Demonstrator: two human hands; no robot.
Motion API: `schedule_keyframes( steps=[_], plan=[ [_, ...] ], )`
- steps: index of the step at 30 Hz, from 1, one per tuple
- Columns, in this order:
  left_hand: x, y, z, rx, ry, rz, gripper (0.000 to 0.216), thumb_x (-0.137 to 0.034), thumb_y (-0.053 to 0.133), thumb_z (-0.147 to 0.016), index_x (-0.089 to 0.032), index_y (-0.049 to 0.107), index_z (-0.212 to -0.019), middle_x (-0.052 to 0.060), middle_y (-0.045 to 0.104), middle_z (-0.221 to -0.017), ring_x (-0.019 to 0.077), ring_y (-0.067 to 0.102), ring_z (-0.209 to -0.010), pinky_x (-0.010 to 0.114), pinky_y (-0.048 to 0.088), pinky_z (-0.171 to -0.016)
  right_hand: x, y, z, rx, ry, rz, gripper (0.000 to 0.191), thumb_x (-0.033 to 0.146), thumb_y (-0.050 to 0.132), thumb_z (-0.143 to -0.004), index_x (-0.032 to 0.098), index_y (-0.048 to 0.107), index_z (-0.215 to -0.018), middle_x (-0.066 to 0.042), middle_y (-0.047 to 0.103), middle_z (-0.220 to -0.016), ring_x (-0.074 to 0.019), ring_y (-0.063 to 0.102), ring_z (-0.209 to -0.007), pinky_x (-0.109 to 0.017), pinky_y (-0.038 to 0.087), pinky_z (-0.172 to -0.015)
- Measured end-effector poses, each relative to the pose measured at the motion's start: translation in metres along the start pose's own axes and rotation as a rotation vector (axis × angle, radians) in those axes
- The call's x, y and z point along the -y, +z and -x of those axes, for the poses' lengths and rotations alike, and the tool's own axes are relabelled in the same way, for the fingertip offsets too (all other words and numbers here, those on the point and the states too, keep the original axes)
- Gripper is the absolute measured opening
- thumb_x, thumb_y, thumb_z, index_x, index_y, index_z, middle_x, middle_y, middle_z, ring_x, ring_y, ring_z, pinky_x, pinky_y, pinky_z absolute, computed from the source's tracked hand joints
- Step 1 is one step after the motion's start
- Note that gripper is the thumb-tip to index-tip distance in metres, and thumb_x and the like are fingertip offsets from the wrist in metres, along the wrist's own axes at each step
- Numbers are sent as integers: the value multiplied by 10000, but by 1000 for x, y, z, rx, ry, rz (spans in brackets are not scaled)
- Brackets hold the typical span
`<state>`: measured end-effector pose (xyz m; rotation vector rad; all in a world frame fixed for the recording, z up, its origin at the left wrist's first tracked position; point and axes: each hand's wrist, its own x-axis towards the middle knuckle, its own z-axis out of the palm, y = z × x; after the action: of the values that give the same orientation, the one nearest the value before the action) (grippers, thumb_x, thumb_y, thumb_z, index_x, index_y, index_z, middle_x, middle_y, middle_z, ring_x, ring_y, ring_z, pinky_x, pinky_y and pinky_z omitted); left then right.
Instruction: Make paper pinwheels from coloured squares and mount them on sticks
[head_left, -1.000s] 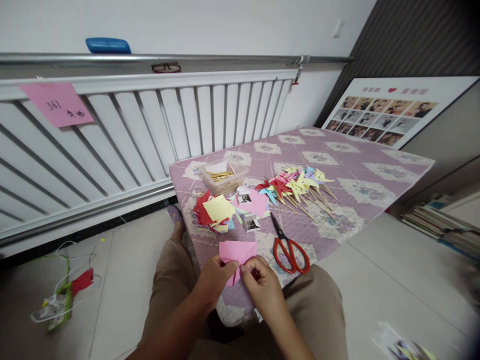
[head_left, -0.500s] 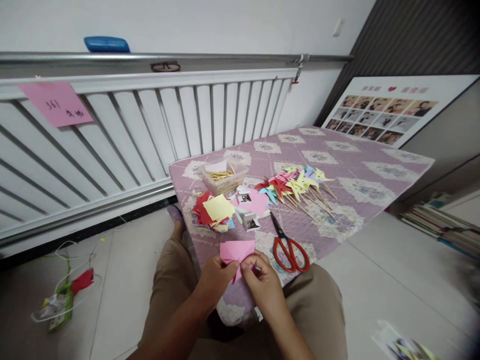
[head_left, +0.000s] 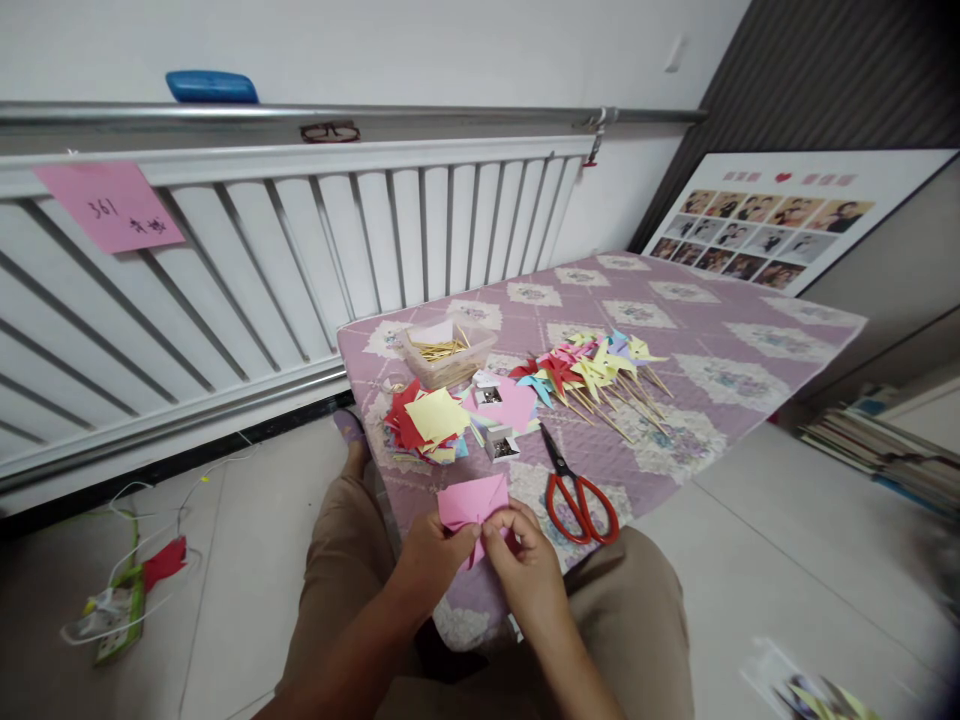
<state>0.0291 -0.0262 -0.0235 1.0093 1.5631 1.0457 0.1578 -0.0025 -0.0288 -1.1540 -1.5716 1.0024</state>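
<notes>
A pink paper square (head_left: 472,497) with cut corners is pinched between both hands above the near end of the table. My left hand (head_left: 433,548) grips its left side, thumb near the middle of the paper. On the other side, my right hand (head_left: 523,548) pinches it with thumb and forefinger, the tips of both thumbs close together. Just right of my hands lie scissors (head_left: 576,495) with orange-red handles. Beyond the paper stand small white boxes (head_left: 502,445) holding tiny metal pieces. A stack of coloured paper squares (head_left: 431,422) sits to their left.
A clear plastic box (head_left: 448,352) of thin sticks stands at the back left. Finished paper pinwheels (head_left: 592,370) on sticks lie in the middle of the patterned tablecloth (head_left: 712,330). A radiator (head_left: 420,230) runs behind the table; a power strip (head_left: 124,610) lies on the floor.
The upper part of the pink paper has tilted slightly, and a fold line shows at its right corner. Both hands keep nearly the same place and hold.
</notes>
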Motion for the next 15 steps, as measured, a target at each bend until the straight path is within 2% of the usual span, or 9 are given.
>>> schedule_keyframes(
  steps=[3, 6, 8, 11, 13, 15],
  plan=[
    [2, 0, 0, -13, -13, -14, 185, -297, 538, -724, -179, 504, -586, -37, 443, -530, 97, 366, -516, 235, 285, -509, 0, 1, 1, 3, 0, -31, 180, 257, 589, -795, 214, 564, -622, -10, 562, -759, -203, 547, -782, -302, 416, -735],
    [4, -1, -1, -31, -64, 12, 174, -291, 546, -725, -175, 519, -598, -30, 466, -536, 99, 376, -507, 236, 293, -503, -3, 3, 2, -72, 81, -164, 93, 293, 652, -775, 222, 592, -766, 15, 573, -750, -178, 549, -716, -286, 438, -685],
    [4, -1, -1, -29, -91, 48, 168, -296, 552, -729, -169, 536, -620, -24, 480, -552, 99, 376, -508, 237, 295, -499, -5, 3, 1, -123, 165, -323, 215, 333, 695, -756, 230, 582, -907, 18, 603, -778, -174, 570, -713, -282, 460, -665],
    [3, -2, -1, -23, -95, 93, 169, -302, 569, -732, -156, 555, -649, -16, 492, -570, 98, 375, -514, 236, 299, -501, -6, 1, -3, -127, 286, -519, 371, 381, 737, -735, 234, 559, -1025, 25, 635, -770, -163, 591, -685, -270, 475, -635],
    [3, -2, 0, -4, -89, 139, 162, -299, 578, -730, -148, 566, -674, -14, 500, -581, 98, 378, -520, 235, 306, -507, -7, -1, -4, -112, 341, -561, 386, 397, 746, -733, 226, 583, -1037, 24, 647, -768, -153, 589, -670, -254, 469, -616],
    [3, -2, 0, 22, -89, 177, 157, -296, 582, -726, -143, 573, -690, -14, 506, -586, 97, 382, -523, 233, 313, -513, -9, -2, -5, -87, 346, -556, 313, 408, 728, -754, 210, 625, -974, 12, 654, -785, -149, 584, -681, -247, 463, -619]
  ],
)
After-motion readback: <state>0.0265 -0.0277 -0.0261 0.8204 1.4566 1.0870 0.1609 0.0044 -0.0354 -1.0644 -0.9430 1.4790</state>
